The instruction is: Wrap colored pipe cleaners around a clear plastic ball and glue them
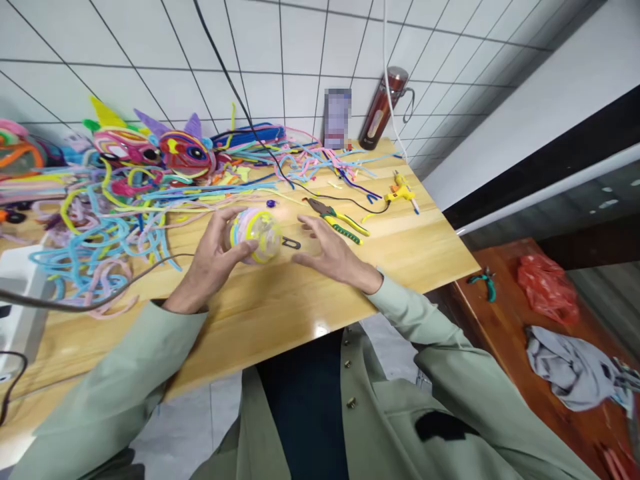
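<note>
- Across the pale wooden table (pixel 280 320), a thin black cord (pixel 220 59) runs behind the work to one yellow glue gun (pixel 401 192) near the right edge.
- One pair of green-and-yellow pliers (pixel 329 214) lies just behind the right hand (pixel 330 252), which hovers open, fingers spread.
- The left hand (pixel 215 252) grips one clear roundish ball wrapped in pastel fuzzy bands (pixel 267 235) mid-table, clear end rightward; long axis, can't tell.

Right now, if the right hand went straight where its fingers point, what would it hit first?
Probably the clear, yellow-banded ball in the left hand. The small black piece between looks lower, on the table, though depth is unclear.
</note>
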Demonstrator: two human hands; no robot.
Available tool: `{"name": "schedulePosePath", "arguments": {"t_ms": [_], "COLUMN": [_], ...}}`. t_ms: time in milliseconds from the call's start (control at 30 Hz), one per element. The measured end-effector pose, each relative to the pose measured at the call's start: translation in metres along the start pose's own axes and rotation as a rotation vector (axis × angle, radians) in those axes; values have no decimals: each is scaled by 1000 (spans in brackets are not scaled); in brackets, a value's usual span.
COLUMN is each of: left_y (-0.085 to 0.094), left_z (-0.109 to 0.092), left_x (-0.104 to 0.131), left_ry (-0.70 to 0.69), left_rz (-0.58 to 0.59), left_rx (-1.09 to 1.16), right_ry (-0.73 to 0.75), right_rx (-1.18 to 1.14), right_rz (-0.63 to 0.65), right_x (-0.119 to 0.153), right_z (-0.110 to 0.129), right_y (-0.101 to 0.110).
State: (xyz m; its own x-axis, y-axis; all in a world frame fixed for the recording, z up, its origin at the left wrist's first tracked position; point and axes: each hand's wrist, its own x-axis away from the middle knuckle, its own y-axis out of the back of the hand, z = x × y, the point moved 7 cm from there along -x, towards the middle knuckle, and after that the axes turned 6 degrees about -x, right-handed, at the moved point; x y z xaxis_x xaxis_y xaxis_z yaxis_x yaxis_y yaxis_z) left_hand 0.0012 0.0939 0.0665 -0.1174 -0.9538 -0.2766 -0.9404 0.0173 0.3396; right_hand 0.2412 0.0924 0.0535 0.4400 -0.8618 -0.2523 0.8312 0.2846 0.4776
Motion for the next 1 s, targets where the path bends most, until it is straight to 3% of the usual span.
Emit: {"name": "schedulePosePath", "arguments": {"t_ms": [133,300,400,467,600,833,1000], "left_y": [-3,-8,-12,-13,-16,-22,-25], "left_z": [19,33,37,37,31,3,2], "left_x": [16,28,33,35,37,44,45], "left_ry": [30,-183,-236,-251,-273,-424,-427], "left_rz": [18,-7,11,16,15,-22,46], "left_rx": [-112,-227,-233,-235,-241,-199,-159], "right_ry": [-53,-165,-246,-268,-195,-6,76], "right_rx": [64,162,182,176,163,220,341], "right_rz": [-134,-323,-467,-489,-414,-153,-21], "right_x": [29,51,58,54,27,-35,-64], "right_z": [-26,-56,-69,-71,-57,-20,-11], "right_y": [48,103,131,139,129,62,27]}}
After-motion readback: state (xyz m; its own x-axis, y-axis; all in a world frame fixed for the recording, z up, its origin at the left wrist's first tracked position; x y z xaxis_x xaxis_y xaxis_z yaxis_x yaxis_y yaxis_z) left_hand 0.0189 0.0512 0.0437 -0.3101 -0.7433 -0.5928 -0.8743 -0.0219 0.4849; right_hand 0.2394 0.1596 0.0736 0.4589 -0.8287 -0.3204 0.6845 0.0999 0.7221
